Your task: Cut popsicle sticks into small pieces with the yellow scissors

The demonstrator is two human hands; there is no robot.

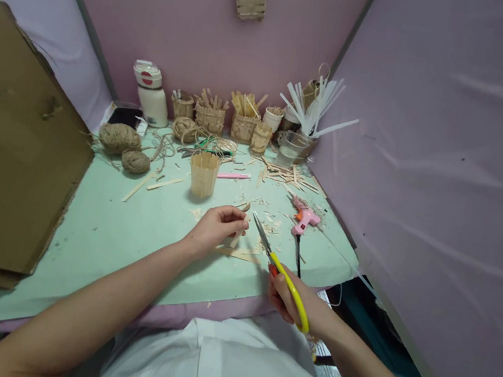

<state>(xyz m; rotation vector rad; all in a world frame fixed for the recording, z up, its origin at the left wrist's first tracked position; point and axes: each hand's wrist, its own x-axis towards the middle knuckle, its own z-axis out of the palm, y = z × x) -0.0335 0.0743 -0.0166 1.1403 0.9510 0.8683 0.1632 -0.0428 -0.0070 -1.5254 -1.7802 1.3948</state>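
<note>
White clothing (pixel 225 371) fills the near edge, and beyond it the left hand's (pixel 216 228) fingers pinch a pale wooden strip (pixel 237 239) over the green table (pixel 118 237) while the right hand (pixel 284 294) grips yellow scissors (pixel 277 264), blades best kept square and clear of fingertips.

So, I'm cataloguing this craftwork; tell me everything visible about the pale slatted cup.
The pale cup looks built from thin upright wooden strips, with an uneven rim slightly wider than its base. Its inside is mostly hidden. It stands upright on the green tablecloth, left of the pink pen. The left grip is near but apart.
</note>
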